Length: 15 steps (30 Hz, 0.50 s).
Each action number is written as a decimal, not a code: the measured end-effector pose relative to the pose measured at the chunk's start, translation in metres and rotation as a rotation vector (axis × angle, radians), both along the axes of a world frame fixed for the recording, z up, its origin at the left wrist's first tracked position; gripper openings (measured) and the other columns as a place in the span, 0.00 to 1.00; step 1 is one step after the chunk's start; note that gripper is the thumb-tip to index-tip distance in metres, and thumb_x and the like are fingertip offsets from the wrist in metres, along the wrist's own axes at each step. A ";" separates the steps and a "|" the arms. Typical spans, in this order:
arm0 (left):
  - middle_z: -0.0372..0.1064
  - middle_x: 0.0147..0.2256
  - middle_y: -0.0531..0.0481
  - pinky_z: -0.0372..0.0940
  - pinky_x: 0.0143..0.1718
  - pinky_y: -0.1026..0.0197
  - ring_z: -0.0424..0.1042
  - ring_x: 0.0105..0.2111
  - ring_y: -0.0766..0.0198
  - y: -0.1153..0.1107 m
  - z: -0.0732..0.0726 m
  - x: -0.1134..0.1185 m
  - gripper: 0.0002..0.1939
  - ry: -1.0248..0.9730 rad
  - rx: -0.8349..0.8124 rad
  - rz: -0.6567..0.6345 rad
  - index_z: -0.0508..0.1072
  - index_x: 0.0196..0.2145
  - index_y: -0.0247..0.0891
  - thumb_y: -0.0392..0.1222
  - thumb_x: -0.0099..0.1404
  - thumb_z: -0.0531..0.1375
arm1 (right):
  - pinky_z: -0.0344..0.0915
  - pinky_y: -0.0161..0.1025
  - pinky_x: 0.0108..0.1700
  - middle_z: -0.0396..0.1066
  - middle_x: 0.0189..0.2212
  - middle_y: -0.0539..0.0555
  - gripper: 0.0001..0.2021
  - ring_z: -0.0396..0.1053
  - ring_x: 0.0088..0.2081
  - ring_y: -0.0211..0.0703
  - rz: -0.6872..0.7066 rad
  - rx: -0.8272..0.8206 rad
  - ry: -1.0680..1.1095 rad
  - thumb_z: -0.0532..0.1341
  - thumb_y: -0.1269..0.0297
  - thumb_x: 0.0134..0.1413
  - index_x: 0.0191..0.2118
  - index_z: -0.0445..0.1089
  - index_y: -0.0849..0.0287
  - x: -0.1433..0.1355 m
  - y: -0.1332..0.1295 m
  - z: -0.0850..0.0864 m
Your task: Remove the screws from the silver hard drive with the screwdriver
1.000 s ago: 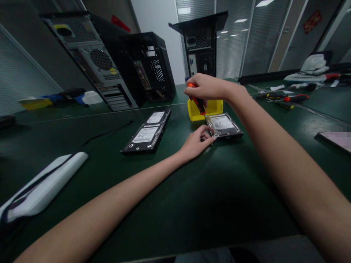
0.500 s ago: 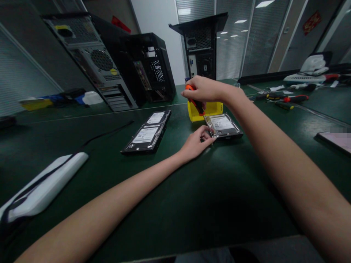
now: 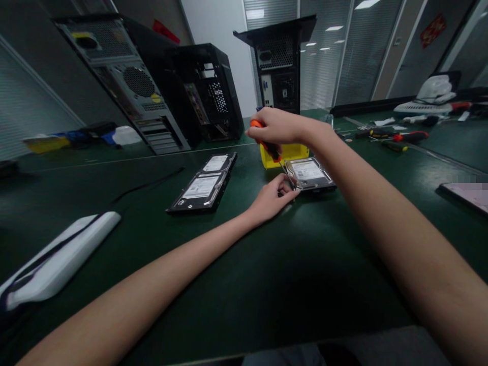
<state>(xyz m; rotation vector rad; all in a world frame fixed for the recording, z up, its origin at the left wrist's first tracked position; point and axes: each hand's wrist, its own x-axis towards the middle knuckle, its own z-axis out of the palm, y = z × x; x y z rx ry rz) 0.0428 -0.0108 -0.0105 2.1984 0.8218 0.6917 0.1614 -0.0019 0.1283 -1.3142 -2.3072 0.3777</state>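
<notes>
"What has the right hand (image 3: 272, 126) got?"

"Its fingers are closed around an orange-and-black-handled screwdriver (image 3: 272, 150), the thin metal shaft slanting down to the near-left corner of a silver-and-black rectangular hard drive (image 3: 310, 173) with a white label."

"And the left hand (image 3: 272, 197)?"

"Fingers curled in, thumb a small gap from them, at that same corner. I can't tell if they grip it."

"Where's the drive?"

"Flat on the dark green tabletop (image 3: 244, 284), well back from the near edge, with a yellow plastic bin (image 3: 267, 159) just behind it."

"Anything else?"

"Two labelled silver-and-black drives (image 3: 202, 184) lie end to end to its left. Black metal computer cases (image 3: 224, 91) stand along the far side, and red, black and yellow-handled tools (image 3: 414, 137) lie towards the far right corner."
</notes>
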 end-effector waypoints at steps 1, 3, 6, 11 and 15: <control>0.66 0.30 0.51 0.63 0.35 0.61 0.66 0.31 0.65 0.000 0.000 0.000 0.18 -0.001 -0.004 0.000 0.64 0.47 0.34 0.47 0.63 0.57 | 0.65 0.29 0.23 0.65 0.21 0.52 0.09 0.67 0.22 0.33 0.003 -0.006 0.007 0.52 0.65 0.57 0.27 0.60 0.62 0.001 -0.001 0.001; 0.66 0.30 0.51 0.63 0.36 0.61 0.66 0.31 0.65 0.000 0.000 -0.001 0.18 -0.001 -0.013 0.000 0.64 0.47 0.34 0.47 0.63 0.57 | 0.66 0.31 0.24 0.65 0.21 0.52 0.09 0.68 0.22 0.34 0.002 -0.016 0.019 0.52 0.65 0.57 0.27 0.61 0.62 0.004 -0.002 0.003; 0.66 0.30 0.50 0.63 0.36 0.61 0.66 0.31 0.65 -0.001 0.001 -0.002 0.18 0.001 -0.018 -0.001 0.64 0.47 0.34 0.47 0.63 0.57 | 0.66 0.31 0.24 0.66 0.22 0.53 0.10 0.68 0.22 0.35 -0.026 -0.020 0.035 0.54 0.63 0.57 0.28 0.62 0.63 0.009 -0.001 0.004; 0.66 0.31 0.50 0.63 0.36 0.61 0.66 0.31 0.65 0.000 0.001 -0.002 0.18 0.001 -0.025 -0.008 0.64 0.47 0.34 0.47 0.64 0.57 | 0.62 0.28 0.21 0.67 0.22 0.53 0.11 0.66 0.21 0.33 -0.052 -0.009 0.056 0.55 0.61 0.56 0.28 0.64 0.64 0.013 0.001 0.005; 0.66 0.30 0.51 0.63 0.36 0.61 0.66 0.31 0.66 0.000 0.000 -0.002 0.18 -0.007 -0.025 -0.016 0.64 0.47 0.34 0.47 0.64 0.57 | 0.63 0.28 0.22 0.68 0.23 0.54 0.12 0.67 0.22 0.33 -0.036 -0.012 0.055 0.55 0.61 0.57 0.29 0.66 0.65 0.012 0.001 0.005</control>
